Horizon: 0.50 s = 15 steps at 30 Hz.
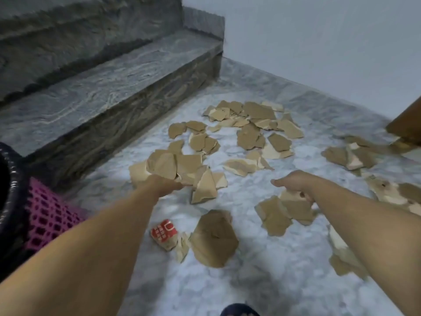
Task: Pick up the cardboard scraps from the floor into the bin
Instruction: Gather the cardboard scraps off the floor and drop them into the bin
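Note:
Several torn brown cardboard scraps (250, 128) lie scattered over the pale marble floor (262, 281). My left hand (163, 184) grips a bunch of scraps (168, 166) held just above the floor. My right hand (293, 182) grips a few scraps (293, 205) that hang under it. A big scrap (214, 238) and one with red print (164, 232) lie between my forearms. The pink mesh bin (49, 215) with a dark bag liner (10, 185) stands at the left edge, left of my left arm.
Grey stone steps (109, 87) rise at the back left. A pale wall (319, 42) closes the back right. A brown wooden piece (405, 124) sticks in at the right edge. More scraps (350, 156) lie near it. A dark shoe tip (239, 310) shows at the bottom.

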### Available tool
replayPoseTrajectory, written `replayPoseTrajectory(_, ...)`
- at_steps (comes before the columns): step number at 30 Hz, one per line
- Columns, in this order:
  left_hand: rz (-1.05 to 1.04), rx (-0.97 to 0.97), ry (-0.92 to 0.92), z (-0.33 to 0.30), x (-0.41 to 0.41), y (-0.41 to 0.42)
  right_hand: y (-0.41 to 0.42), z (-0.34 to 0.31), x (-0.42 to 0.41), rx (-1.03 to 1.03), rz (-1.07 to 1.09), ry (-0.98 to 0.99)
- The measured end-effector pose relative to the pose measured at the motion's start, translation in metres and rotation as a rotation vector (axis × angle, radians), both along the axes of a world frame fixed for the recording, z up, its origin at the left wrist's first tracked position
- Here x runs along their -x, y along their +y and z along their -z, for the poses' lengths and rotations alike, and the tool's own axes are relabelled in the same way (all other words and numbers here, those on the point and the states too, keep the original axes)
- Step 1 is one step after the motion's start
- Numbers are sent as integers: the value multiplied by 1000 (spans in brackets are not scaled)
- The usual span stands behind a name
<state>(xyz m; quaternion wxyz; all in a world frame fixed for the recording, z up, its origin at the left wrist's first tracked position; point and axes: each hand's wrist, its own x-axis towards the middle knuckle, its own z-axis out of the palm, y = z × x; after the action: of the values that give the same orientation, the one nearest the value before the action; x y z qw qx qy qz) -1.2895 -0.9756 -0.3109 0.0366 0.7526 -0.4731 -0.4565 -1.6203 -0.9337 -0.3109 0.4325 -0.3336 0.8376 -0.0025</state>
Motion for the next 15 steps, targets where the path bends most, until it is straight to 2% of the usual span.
replayPoseTrajectory(3, -129, -296, 87, 39, 8, 21, 14, 39, 29, -6, 3, 51)
replayPoseTrajectory(5, -214, -444, 93, 87, 7, 32, 26, 55, 38, 18, 111, 45)
replayPoseTrajectory(7, -275, -417, -28, 182, -4, 31, 35, 70, 35, 25, 161, 30)
replayPoseTrajectory(8, -273, -362, -85, 201, 3, 36, 37, 78, 31, 5, 153, 44)
replayPoseTrajectory(9, -247, -324, -82, 194, 16, 47, 37, 84, 25, -18, 118, 79)
replayPoseTrajectory(11, -138, -251, -143, 121, 50, 83, 36, 92, 6, -59, 54, 167)
replayPoseTrajectory(13, -84, -183, -278, 102, 66, 99, 34, 95, -16, -43, 52, 229)
replayPoseTrajectory(15, -70, -146, -314, 105, 68, 93, 28, 97, -32, 23, 97, 249)
